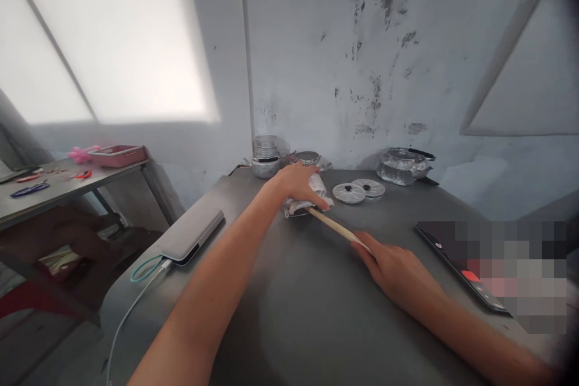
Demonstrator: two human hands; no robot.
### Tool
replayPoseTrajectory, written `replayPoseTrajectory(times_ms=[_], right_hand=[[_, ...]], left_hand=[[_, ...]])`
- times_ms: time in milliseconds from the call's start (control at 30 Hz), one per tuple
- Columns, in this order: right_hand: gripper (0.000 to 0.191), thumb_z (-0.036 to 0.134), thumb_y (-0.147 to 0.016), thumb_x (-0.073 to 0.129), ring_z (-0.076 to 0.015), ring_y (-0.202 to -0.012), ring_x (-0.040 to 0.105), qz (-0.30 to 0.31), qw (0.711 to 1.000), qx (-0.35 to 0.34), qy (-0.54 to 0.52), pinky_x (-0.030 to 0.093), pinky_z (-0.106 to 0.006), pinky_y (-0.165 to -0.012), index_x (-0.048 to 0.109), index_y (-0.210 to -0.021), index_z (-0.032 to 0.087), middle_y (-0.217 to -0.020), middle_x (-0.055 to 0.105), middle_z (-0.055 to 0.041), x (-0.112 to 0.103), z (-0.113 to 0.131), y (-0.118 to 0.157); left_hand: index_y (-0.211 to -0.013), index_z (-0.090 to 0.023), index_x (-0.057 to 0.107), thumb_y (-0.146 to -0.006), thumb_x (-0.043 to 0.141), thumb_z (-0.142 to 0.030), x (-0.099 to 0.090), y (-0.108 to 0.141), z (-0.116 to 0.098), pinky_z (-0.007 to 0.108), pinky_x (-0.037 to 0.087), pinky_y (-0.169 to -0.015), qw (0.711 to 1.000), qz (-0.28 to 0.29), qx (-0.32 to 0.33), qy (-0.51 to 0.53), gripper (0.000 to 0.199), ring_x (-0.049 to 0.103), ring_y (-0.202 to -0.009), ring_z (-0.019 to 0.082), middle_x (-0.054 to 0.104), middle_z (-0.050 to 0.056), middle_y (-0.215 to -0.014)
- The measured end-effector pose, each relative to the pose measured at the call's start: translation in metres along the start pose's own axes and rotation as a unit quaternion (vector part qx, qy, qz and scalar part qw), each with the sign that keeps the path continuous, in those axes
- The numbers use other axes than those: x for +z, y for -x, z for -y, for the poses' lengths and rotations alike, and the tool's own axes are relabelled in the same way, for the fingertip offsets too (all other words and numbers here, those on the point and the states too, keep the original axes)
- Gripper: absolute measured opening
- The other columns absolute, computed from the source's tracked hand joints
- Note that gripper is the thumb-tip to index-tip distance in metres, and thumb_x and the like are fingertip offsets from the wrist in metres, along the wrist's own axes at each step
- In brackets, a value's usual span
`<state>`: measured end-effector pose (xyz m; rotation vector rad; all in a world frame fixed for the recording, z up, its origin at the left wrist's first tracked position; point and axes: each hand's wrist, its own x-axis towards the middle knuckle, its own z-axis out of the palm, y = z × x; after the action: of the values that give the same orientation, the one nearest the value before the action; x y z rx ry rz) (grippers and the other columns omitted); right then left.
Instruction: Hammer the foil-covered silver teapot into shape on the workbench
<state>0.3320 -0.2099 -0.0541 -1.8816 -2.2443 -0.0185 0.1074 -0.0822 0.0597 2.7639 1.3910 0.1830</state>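
Observation:
My right hand (393, 262) is closed around one end of a pale wooden stick (335, 224), which slants away to the left. Its far end reaches a crumpled item in clear plastic wrap (316, 186); whether the two are joined is hidden. Over that wrapped item lies my left hand (296, 184), thumb on the near side and fingers over the top, gripping it. Just right of it rest two round lids with black knobs (349, 193), partly overlapping. Behind my left hand stands a wrapped round pot (307, 158).
Stacked metal pots (265, 157) stand at the back left, a wrapped kettle (402, 166) at the back right. A power bank (194, 235) with cables lies on the left of the grey table (289, 313), a phone (465, 277) on the right. A side table holds a pink basket (118, 155).

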Motion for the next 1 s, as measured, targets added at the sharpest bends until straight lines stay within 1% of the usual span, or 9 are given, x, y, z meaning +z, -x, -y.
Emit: replayPoseTrajectory(times_ms=[100,300,400,467,533,600,733,867,1000], right_hand=[[0.044,0.044,-0.104,0.022,-0.0273,-0.08,0.073,-0.001,1.0,0.0,-0.003,0.045,-0.032,-0.065,0.056,-0.125,0.026,-0.087,0.076,-0.005,-0.0012,0.0008,0.0009],[0.043,0.043,-0.103,0.025,-0.0292,-0.076,0.073,0.004,1.0,-0.004,0.007,0.044,-0.033,-0.062,0.059,-0.121,0.025,-0.082,0.076,-0.0069,0.0014,-0.0004,0.0009],[0.042,0.043,-0.103,0.026,-0.0297,-0.078,0.073,0.001,1.0,-0.003,0.009,0.044,-0.034,-0.063,0.059,-0.121,0.024,-0.085,0.076,-0.0078,0.0011,-0.0009,0.0016],[0.043,0.043,-0.103,0.025,-0.0288,-0.081,0.073,-0.004,1.0,-0.004,0.007,0.045,-0.033,-0.065,0.058,-0.123,0.025,-0.088,0.076,-0.0075,0.0005,-0.0011,0.0019],[0.044,0.043,-0.103,0.023,-0.0275,-0.083,0.073,-0.012,1.0,-0.005,0.003,0.046,-0.032,-0.066,0.056,-0.126,0.025,-0.089,0.076,-0.0067,0.0006,-0.0015,0.002],[0.044,0.044,-0.103,0.024,-0.0273,-0.08,0.073,-0.015,1.0,-0.005,0.001,0.045,-0.032,-0.065,0.056,-0.127,0.025,-0.087,0.076,-0.0063,0.0016,-0.0022,0.0015],[0.041,0.044,-0.102,0.028,-0.0276,-0.074,0.073,-0.014,1.0,-0.007,-0.003,0.044,-0.031,-0.061,0.061,-0.12,0.025,-0.08,0.075,-0.0063,0.0043,-0.0034,0.0001],[0.04,0.043,-0.102,0.029,-0.0272,-0.077,0.072,-0.025,1.0,-0.013,-0.011,0.044,-0.03,-0.061,0.062,-0.117,0.026,-0.08,0.075,-0.0061,0.0033,-0.0029,0.0006],[0.041,0.042,-0.102,0.027,-0.0248,-0.073,0.072,-0.04,0.999,-0.022,-0.02,0.044,-0.03,-0.061,0.061,-0.12,0.026,-0.078,0.074,-0.0053,0.0012,-0.0017,0.0022]], left_hand=[[-0.151,-0.024,0.034,-0.056,0.067,-0.084,0.0004,-0.0007,0.0015,0.04,0.047,-0.093,1.0,-0.003,0.0,0.005,0.117,0.049,-0.127,0.037,0.044,0.016,-0.148],[-0.15,-0.025,0.036,-0.056,0.066,-0.084,0.0019,-0.0015,0.0031,0.039,0.048,-0.091,1.0,-0.006,0.002,0.002,0.115,0.051,-0.124,0.037,0.047,0.015,-0.145],[-0.15,-0.026,0.035,-0.056,0.066,-0.085,0.0031,-0.0022,0.0038,0.04,0.047,-0.092,1.0,-0.007,0.003,0.004,0.115,0.048,-0.128,0.038,0.046,0.015,-0.146],[-0.151,-0.026,0.033,-0.056,0.066,-0.086,0.0033,-0.0023,0.004,0.041,0.046,-0.094,1.0,-0.004,0.001,0.005,0.116,0.044,-0.132,0.039,0.043,0.015,-0.149],[-0.152,-0.026,0.032,-0.056,0.065,-0.086,0.0026,-0.0021,0.0038,0.041,0.046,-0.095,1.0,0.001,-0.003,0.005,0.118,0.043,-0.133,0.039,0.039,0.015,-0.152],[-0.152,-0.026,0.031,-0.057,0.065,-0.086,0.0015,-0.0018,0.0035,0.041,0.046,-0.095,1.0,0.005,-0.003,0.004,0.118,0.044,-0.132,0.038,0.039,0.015,-0.152],[-0.151,-0.023,0.033,-0.058,0.065,-0.085,0.0008,-0.0016,0.003,0.041,0.047,-0.095,1.0,0.004,0.006,0.003,0.117,0.044,-0.132,0.039,0.044,0.016,-0.148],[-0.151,-0.026,0.033,-0.056,0.066,-0.086,0.0023,-0.0024,0.0037,0.043,0.047,-0.094,1.0,0.001,-0.002,0.008,0.117,0.046,-0.13,0.039,0.042,0.016,-0.149],[-0.151,-0.027,0.033,-0.055,0.065,-0.087,0.0028,-0.0024,0.0039,0.043,0.046,-0.095,1.0,-0.001,0.0,0.008,0.118,0.044,-0.132,0.04,0.042,0.015,-0.15]])
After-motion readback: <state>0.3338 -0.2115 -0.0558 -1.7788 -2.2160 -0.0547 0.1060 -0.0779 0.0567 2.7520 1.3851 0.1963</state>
